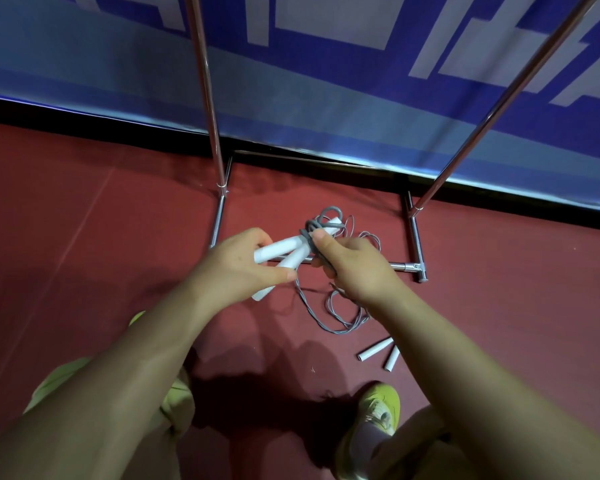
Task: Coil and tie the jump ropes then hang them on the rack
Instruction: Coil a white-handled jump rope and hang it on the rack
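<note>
Tying off one jump rope (303, 245), held above the floor in front of the rack (405, 266). Left hand (238, 268) wrapped around the two white handles (281, 249), fingers (278, 276) curled and gripping them together. Right hand (355, 268) clasping the grey cord where it winds around the handles, thumb pressing the wrap, remaining cord trailing down to the floor.

For a sound knot, probably best to keep both handles parallel and pinched tight, hold steady tension on each turn, lay turns side by side rather than crossing, and tuck the end under the last wrap before letting go. Slack in the loose tail likely to tangle, so worth gathering first.

Second rope (340, 317) lying loose on the floor (84, 220), its white handles just beside the right foot, not yet coiled. More grey loops on the floor inside the rack base, behind the hands.

Dark red floor, smooth. Blue and white banner (326, 81) along the wall behind. Chrome rack uprights rising on both sides.
</note>
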A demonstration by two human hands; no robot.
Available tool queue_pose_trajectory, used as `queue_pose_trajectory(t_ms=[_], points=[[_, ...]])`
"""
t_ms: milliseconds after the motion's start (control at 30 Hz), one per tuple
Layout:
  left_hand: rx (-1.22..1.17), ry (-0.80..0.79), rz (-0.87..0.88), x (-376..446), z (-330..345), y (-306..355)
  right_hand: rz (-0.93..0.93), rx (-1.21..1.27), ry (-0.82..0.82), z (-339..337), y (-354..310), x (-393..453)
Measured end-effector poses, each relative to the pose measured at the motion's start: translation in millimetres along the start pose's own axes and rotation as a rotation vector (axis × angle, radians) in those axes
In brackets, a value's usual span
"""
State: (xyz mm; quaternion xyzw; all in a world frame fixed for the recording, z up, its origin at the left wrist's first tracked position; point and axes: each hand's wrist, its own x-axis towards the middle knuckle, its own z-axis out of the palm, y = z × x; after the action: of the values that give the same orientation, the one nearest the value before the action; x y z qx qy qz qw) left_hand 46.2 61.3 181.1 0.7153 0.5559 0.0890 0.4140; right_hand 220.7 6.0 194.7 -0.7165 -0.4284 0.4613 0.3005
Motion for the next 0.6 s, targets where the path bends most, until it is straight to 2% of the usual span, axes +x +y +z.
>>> queue_pose_trajectory(t_ms=[67, 133, 200, 300, 367, 433, 600], points=[[-0.06, -0.135, -0.009, 0, -4, 3, -0.022, 0.021, 0.018, -1, 0, -1], [-0.355, -0.287, -0.034, -5, -8, 10, -0.023, 0.095, 0.01, -4, -2, 0], [-0.656, -0.455, -0.155, -11, -11, 16, -0.027, 0.228, -0.028, -4, -6, 0], [-0.743, -0.632, -0.198, -15, -10, 17, 0.006, 0.494, -0.094, -4, -10, -1], [-0.792, -0.632, -0.176, -16, -7, 19, 0.02, 0.563, -0.134, -4, -10, 0], [-0.812, -0.553, -0.178, -16, -5, 20, 0.045, 0.536, -0.135, -4, -12, 0], [-0.587, -0.36, -0.14, -12, 1, 20, 0.138, 0.274, -0.076, -2, -13, -7]])
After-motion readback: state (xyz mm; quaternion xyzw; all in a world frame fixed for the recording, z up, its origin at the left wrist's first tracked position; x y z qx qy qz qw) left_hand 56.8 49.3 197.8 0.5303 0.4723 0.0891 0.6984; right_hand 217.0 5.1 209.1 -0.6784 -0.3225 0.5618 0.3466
